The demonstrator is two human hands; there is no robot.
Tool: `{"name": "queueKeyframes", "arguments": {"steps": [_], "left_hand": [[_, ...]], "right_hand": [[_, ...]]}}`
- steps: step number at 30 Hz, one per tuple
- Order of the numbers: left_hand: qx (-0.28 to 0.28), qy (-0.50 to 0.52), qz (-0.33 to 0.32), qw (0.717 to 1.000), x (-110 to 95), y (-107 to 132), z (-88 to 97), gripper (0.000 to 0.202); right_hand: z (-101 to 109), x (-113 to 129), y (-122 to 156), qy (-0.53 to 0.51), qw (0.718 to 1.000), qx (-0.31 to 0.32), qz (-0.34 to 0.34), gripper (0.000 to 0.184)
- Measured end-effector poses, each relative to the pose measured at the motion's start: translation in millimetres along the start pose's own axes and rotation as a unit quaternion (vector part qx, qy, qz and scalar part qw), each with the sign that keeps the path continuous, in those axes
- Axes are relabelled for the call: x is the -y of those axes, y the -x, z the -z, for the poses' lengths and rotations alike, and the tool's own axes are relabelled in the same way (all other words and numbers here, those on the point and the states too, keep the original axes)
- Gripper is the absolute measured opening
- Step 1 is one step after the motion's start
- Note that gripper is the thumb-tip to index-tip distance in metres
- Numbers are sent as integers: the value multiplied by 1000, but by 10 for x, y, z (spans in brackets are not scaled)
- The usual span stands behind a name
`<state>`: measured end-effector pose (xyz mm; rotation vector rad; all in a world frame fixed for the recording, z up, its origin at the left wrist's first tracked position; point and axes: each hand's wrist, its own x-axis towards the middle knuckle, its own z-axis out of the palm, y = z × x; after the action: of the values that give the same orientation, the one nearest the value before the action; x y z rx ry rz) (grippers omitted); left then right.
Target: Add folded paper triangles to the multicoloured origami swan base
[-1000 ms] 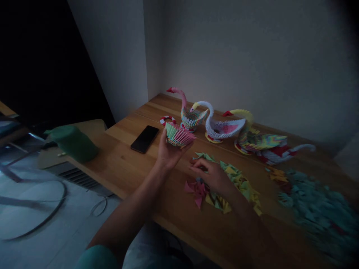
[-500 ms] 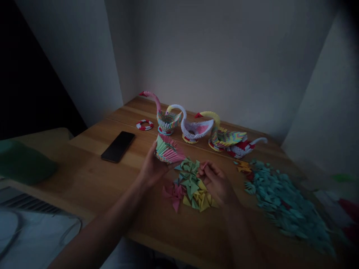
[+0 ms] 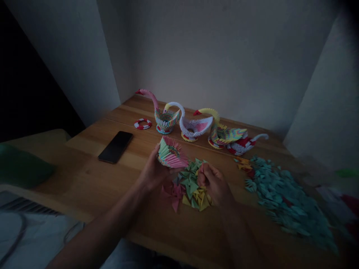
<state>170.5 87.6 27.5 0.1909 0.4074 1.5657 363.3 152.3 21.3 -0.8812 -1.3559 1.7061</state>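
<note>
My left hand (image 3: 157,170) is closed round a folded-paper bowl-shaped piece (image 3: 172,155) in pink and green, held tilted above the table. To its right, my right hand (image 3: 211,181) pinches a small pink folded paper piece (image 3: 202,168), mostly hidden by the fingers. Beneath and between the hands lie loose folded paper triangles: green pieces (image 3: 190,183), yellow pieces (image 3: 201,198) and pink pieces (image 3: 174,194). The two hands are apart from each other.
Several paper swans stand along the back, among them a white swan (image 3: 196,127). A red and white paper ring (image 3: 143,124) and a black phone (image 3: 116,147) lie at left. A large teal paper pile (image 3: 288,201) and orange pieces (image 3: 243,164) spread at right.
My left hand has turned the paper bowl so more of its opening shows, bringing it slightly right. My right hand has shifted a little, still pinching the pink piece. The view has moved slightly.
</note>
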Motion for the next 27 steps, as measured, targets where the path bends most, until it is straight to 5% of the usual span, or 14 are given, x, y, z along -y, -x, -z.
{"name": "queueKeyframes", "arguments": {"steps": [8, 13, 27], "left_hand": [[1, 2, 16, 1000, 8, 7, -18, 31], [3, 10, 24, 1000, 15, -6, 15, 28], [-5, -6, 31, 999, 16, -17, 39, 33]], "right_hand": [[-12, 32, 17, -32, 999, 13, 22, 34], [-7, 13, 24, -16, 998, 33, 49, 46], [2, -44, 0, 21, 998, -43, 38, 42]]}}
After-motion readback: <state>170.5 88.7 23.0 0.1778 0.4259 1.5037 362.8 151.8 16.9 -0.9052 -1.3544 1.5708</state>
